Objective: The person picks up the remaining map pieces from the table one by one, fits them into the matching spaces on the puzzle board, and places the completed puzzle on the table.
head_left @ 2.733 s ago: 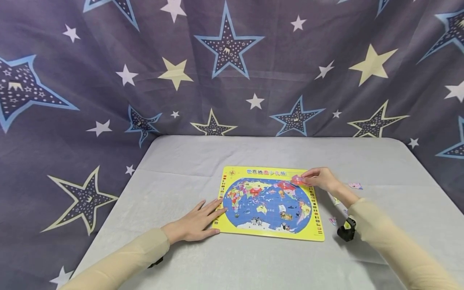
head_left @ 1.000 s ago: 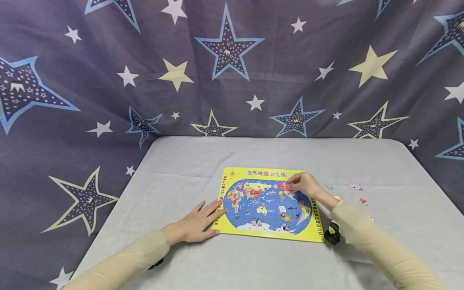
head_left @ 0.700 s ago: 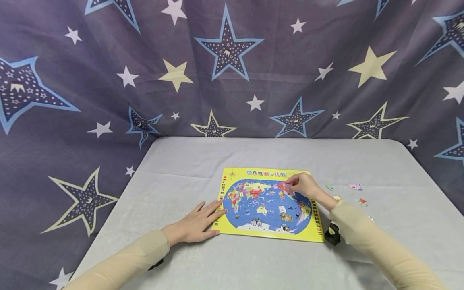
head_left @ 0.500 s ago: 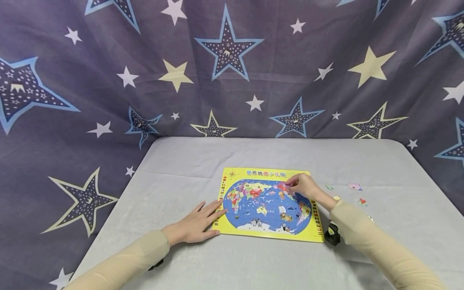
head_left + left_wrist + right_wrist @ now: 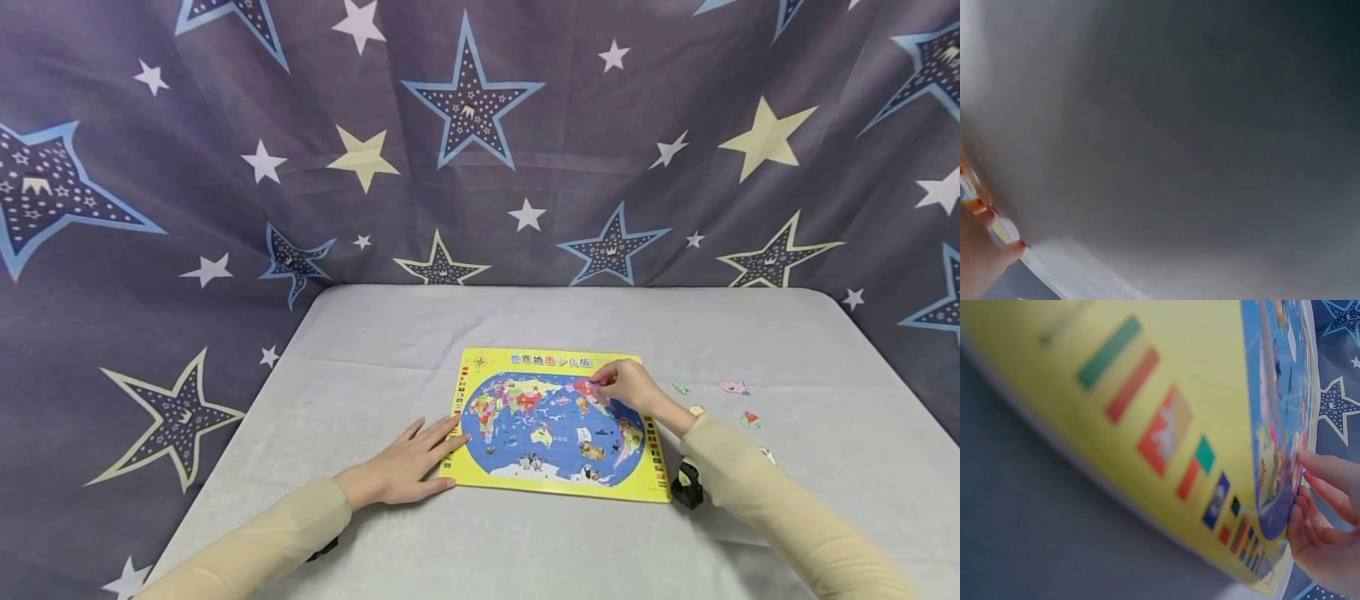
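A dark purple-grey cloth backdrop [image 5: 480, 192] with soft folds hangs behind everything, printed with white, cream and blue-edged stars. In front of it spreads the tabletop [image 5: 390, 375], covered in pale grey, faintly creased fabric with rounded far corners. Two smooth beige sleeves [image 5: 780, 500] reach in from the lower edge.

The puzzle board [image 5: 651, 490] lies flat near the middle of the tabletop: a thin yellow rectangle with rounded corners, a pale edge and a slight sheen. Colourful Chinese characters run across its top, with a compass rose at the upper left. Most of its face is a blue oval world map [image 5: 570, 446] with multicoloured continents, animal drawings and a white polar strip at the bottom.

The left hand [image 5: 401, 469] rests with fingers straight and spread, fingertips over the board's left border, gripping nothing. The right hand [image 5: 633, 386] has its fingers curled in, thumb and forefinger pinching a red-pink piece [image 5: 585, 387] at the map's upper right; whether it sits flush cannot be told.

A black wrist device [image 5: 687, 486] shows beneath the right sleeve. Small, irregular loose pieces, among them a pink one [image 5: 735, 387] and a red one [image 5: 750, 419], lie right of the board. Tiniest are the flags [image 5: 1164, 431] lining its side borders.
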`<move>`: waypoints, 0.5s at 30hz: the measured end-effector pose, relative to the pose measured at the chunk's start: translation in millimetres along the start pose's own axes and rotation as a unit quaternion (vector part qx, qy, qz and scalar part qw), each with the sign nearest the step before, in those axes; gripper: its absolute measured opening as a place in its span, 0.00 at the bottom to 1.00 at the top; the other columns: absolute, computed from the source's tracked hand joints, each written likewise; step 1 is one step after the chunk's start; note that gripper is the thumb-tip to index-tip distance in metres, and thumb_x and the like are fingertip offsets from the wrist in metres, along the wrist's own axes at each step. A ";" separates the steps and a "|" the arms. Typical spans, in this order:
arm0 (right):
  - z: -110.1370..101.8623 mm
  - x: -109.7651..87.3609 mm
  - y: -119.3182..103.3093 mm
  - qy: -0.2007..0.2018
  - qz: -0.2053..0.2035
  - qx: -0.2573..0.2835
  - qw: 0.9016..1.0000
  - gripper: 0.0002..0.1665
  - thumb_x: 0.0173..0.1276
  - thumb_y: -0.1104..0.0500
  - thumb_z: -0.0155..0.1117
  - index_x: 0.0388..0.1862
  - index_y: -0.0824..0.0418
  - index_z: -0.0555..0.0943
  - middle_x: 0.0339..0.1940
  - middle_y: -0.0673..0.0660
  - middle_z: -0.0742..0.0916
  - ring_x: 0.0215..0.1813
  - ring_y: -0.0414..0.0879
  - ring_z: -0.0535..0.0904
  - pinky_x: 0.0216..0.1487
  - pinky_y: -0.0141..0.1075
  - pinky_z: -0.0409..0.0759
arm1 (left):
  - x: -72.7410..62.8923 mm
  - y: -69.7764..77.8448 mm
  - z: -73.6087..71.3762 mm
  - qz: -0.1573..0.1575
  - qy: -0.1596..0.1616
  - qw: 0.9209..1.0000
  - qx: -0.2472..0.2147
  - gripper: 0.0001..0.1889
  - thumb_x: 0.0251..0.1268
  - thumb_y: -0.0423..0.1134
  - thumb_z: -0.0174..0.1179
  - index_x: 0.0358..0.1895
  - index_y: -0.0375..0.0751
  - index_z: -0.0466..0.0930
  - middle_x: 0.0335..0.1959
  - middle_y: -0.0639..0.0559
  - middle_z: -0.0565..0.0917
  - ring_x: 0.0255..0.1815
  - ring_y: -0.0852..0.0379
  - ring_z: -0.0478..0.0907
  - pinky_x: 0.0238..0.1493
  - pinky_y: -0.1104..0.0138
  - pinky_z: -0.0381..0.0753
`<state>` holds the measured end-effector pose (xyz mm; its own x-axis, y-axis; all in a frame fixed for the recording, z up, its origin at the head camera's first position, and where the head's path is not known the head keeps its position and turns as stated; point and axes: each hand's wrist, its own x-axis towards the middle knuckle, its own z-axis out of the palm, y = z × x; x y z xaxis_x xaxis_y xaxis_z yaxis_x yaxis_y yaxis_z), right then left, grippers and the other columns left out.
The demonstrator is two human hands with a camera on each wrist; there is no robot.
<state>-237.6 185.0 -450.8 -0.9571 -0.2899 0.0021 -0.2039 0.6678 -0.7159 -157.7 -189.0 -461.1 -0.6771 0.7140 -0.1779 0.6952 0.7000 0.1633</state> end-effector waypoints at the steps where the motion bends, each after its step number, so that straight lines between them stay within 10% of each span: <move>1: -0.6 -0.4 -0.1 -0.001 -0.001 0.002 1.000 0.10 0.54 0.70 0.61 0.36 0.72 0.81 0.25 0.56 0.81 0.25 0.43 0.71 0.27 0.32 0.69 | 0.0 0.2 0.0 0.000 0.000 1.000 -0.002 0.34 0.63 0.64 0.34 0.70 0.53 0.45 0.71 0.49 0.42 0.70 0.54 0.40 0.65 0.50 0.43; 15: -25.1 -13.1 8.2 -0.006 -0.014 -0.027 1.000 0.14 0.55 0.64 0.63 0.40 0.71 0.79 0.32 0.60 0.82 0.32 0.48 0.77 0.33 0.37 0.75 | 0.3 1.1 -1.2 -0.001 0.001 1.000 -0.008 0.34 0.63 0.62 0.37 0.70 0.53 0.46 0.71 0.49 0.42 0.70 0.53 0.41 0.65 0.50 0.43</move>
<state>-231.9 211.4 -439.1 -0.9487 -0.3159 0.0128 -0.2408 0.6958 -0.6766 -157.5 -188.0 -459.8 -0.6791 0.7127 -0.1759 0.6899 0.7015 0.1785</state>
